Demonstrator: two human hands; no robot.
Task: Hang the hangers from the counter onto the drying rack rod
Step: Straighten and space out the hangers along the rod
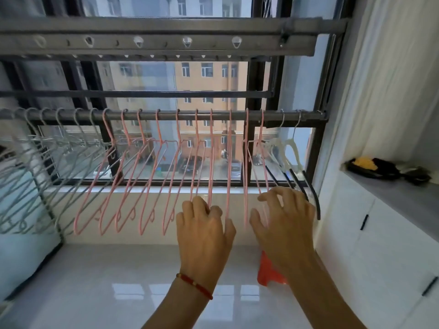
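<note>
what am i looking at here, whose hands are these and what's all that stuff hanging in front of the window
This is a single picture from a camera worn on a person's head, looking forward and down, so the two bare hands are the wearer's own. There is no robot.

In front of the window runs a drying rack rod. Along it hang grey hangers on the left, pink hangers in the middle, and a few white and black hangers on the right.

The left hand, with a red bracelet on the wrist, and the right hand both reach with spread fingers to the lower ends of the pink hangers. Neither clearly grips anything.

Below is a glossy white counter, with an orange object partly hidden behind the right forearm.
</note>
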